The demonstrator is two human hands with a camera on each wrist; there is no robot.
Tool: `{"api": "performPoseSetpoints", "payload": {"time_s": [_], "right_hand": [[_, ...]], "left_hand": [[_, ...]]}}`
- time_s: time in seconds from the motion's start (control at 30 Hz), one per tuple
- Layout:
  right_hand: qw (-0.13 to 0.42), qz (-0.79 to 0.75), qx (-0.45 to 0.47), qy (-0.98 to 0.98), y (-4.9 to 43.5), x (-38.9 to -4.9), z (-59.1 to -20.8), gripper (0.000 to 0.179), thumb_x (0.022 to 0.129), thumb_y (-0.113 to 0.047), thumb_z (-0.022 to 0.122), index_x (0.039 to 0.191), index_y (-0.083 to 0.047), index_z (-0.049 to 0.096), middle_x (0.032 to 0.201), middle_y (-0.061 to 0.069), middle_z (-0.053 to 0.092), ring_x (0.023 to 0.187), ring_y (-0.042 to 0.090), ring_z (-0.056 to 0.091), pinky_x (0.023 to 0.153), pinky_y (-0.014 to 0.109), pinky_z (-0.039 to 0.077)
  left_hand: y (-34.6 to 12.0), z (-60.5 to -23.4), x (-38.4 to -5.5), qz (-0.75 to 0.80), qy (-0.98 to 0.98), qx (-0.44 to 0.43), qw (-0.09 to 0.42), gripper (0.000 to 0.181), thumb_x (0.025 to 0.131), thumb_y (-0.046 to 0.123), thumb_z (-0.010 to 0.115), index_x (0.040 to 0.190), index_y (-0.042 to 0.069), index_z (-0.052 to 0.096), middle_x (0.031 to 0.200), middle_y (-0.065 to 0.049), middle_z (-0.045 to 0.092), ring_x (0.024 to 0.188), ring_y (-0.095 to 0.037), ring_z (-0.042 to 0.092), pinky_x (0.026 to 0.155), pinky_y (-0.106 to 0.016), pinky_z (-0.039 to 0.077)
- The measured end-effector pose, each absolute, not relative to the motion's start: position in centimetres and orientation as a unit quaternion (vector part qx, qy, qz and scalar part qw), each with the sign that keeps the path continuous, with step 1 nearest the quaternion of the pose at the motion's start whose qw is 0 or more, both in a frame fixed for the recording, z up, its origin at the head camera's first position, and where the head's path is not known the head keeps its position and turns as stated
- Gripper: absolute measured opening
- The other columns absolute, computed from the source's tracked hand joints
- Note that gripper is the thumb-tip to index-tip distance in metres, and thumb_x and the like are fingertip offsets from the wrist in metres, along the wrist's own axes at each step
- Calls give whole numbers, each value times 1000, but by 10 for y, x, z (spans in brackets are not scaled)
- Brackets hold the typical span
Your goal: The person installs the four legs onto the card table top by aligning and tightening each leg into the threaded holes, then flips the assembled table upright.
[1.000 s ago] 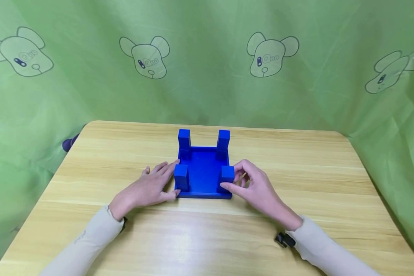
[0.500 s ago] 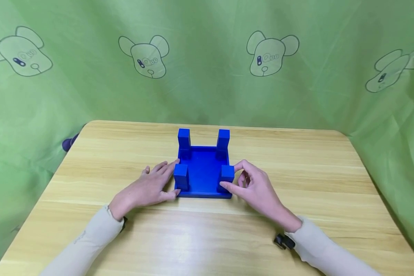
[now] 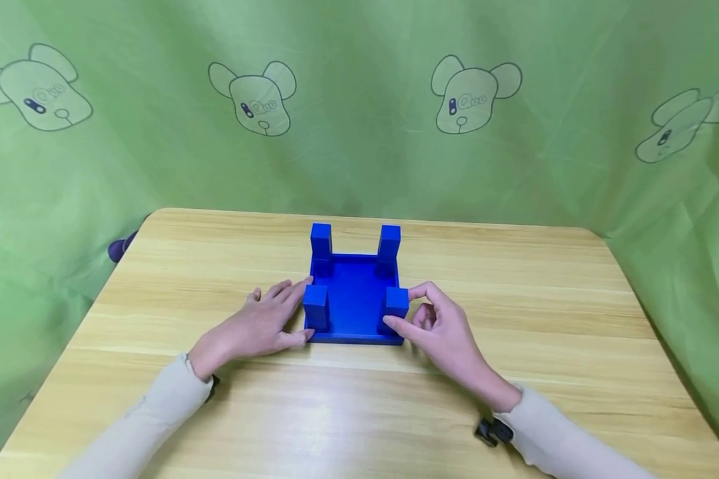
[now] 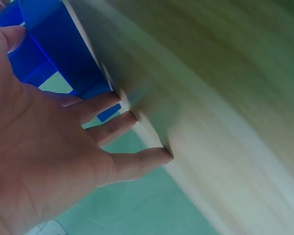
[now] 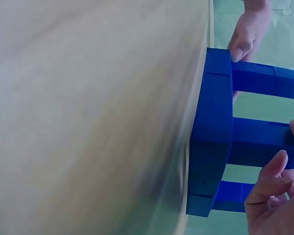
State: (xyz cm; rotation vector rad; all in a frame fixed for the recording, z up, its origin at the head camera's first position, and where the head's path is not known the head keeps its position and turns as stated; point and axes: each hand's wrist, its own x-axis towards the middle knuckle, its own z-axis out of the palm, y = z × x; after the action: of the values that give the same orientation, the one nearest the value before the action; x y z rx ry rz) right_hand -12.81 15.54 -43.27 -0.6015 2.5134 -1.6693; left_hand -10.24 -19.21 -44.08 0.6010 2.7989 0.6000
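A blue square tray-like base [image 3: 355,303] with a low rim lies on the table, a square upright post at each corner, like a small table upside down. My right hand [image 3: 449,336] pinches the near right post [image 3: 396,299] between thumb and index finger, the other fingers folded. In the right wrist view that post [image 5: 259,142] has the thumb on one side and a fingertip opposite. My left hand [image 3: 263,324] lies beside the base, fingers extended and spread. Its thumb and index fingertip touch the left side near the near left post [image 3: 316,307]; the other fingertips rest on the table.
The wooden table [image 3: 515,266] has rounded far corners. Behind it hangs a green curtain [image 3: 359,153] with printed mouse-like heads. A dark purple object [image 3: 118,250] shows past the table's left edge.
Both hands and the blue base stay almost in place. The right hand's folded fingers and wrist have shifted very slightly; the thumb and index finger remain on the post.
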Motion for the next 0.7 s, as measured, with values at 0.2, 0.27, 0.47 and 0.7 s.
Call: {"api": "performPoseSetpoints", "payload": {"time_s": [0.2, 0.27, 0.47, 0.7], "right_hand": [[59, -542, -211, 811, 161, -128, -433, 36, 98, -20, 86, 124, -10, 62, 81, 8, 62, 66, 21, 54, 56, 26, 43], [65, -530, -223, 816, 165, -129, -434, 35, 100, -19, 84, 127, -11, 62, 86, 7, 64, 69, 22, 55, 58, 26, 44], [73, -518, -256, 813, 175, -130, -436, 38, 100, -5, 75, 136, -10, 63, 97, 6, 66, 75, 25, 59, 61, 28, 50], [94, -545, -225, 802, 176, -133, -442, 48, 103, -1, 68, 150, -4, 57, 117, 13, 66, 87, 22, 60, 70, 23, 53]], "left_hand": [[-196, -437, -99, 219, 943, 214, 131, 102, 104, 53, 66, 175, 4, 11, 180, -18, 17, 162, -48, 20, 121, -80, 13], [-197, -435, -98, 248, 936, 207, 137, 101, 104, 47, 67, 175, 3, 10, 180, -19, 16, 162, -49, 20, 122, -78, 13], [-198, -431, -99, 323, 926, 162, 107, 83, 107, 29, 64, 173, 1, 22, 169, -25, 39, 155, -46, 38, 124, -67, 29], [-196, -437, -110, 405, 898, 149, 87, 64, 110, 19, 59, 165, -7, 35, 104, -7, 72, 92, -24, 67, 87, -45, 57]]}}
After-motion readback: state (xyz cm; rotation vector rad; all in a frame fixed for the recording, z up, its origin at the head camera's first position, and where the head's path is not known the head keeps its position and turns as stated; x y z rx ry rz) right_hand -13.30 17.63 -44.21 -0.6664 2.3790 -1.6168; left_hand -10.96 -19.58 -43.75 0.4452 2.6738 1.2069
